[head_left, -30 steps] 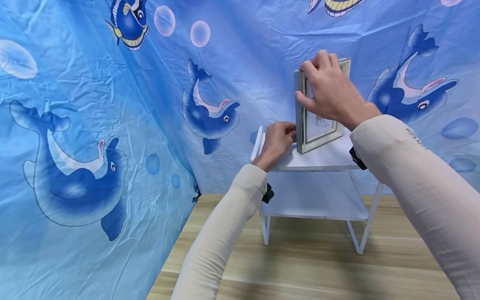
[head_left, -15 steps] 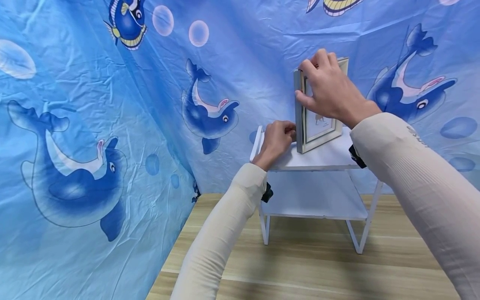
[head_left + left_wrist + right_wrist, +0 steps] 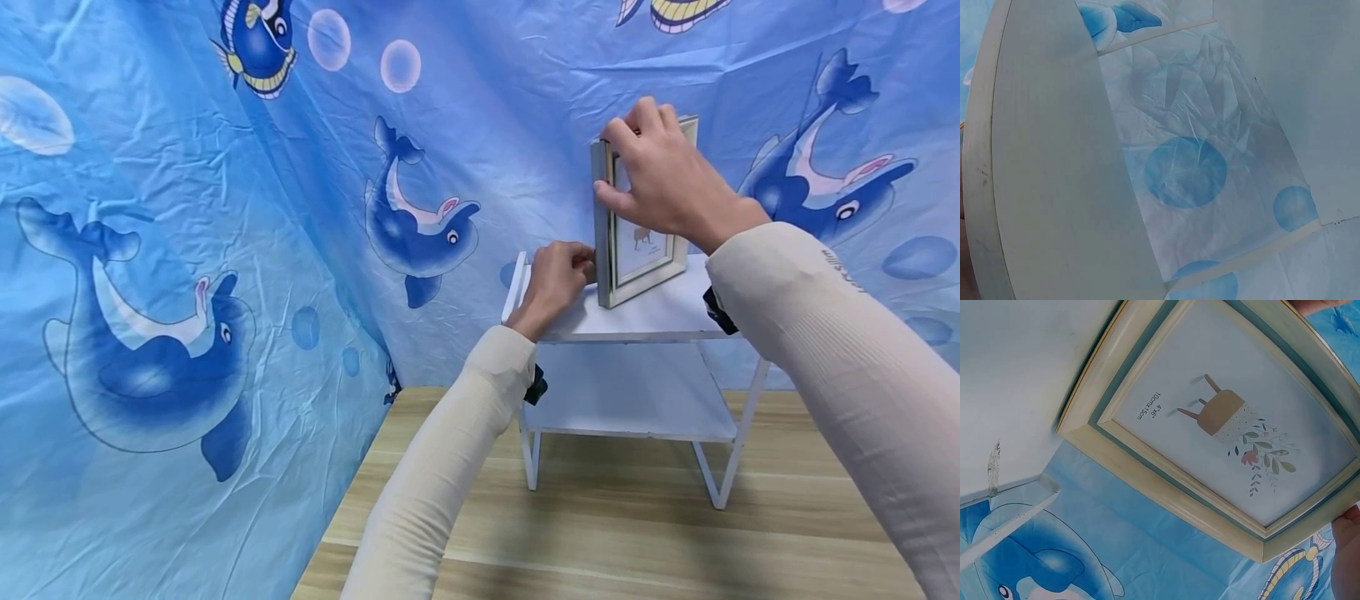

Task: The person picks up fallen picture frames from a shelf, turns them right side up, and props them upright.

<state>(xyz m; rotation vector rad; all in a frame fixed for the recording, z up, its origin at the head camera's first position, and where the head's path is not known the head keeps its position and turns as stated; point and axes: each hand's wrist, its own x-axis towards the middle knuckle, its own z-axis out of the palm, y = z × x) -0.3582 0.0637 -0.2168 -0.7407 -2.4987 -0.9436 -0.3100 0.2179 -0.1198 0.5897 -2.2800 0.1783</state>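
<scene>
A cream picture frame [image 3: 643,271] with a dark inner band stands upright on the white table [image 3: 667,310], turned at an angle. My right hand [image 3: 663,167] grips its upper part, fingers over the top edge and thumb against the near side. In the right wrist view, the frame [image 3: 1172,494] holds a print of a chair with flowers and small size lettering. Low at its left, my left hand [image 3: 555,275] has curled fingers at the back of the frame. Those fingertips are partly hidden, and I cannot tell what they hold. The left wrist view mostly shows white board.
Below the tabletop is a lower white shelf [image 3: 630,392] on thin white legs [image 3: 723,467]. A raised white rail [image 3: 515,287] runs along the table's left end. Blue dolphin-print curtain [image 3: 442,358] hangs behind and to the left. Wood-patterned floor [image 3: 600,533] lies underneath.
Both hands keep nearly the same place. The frame and right hand shift very slightly to the right.
</scene>
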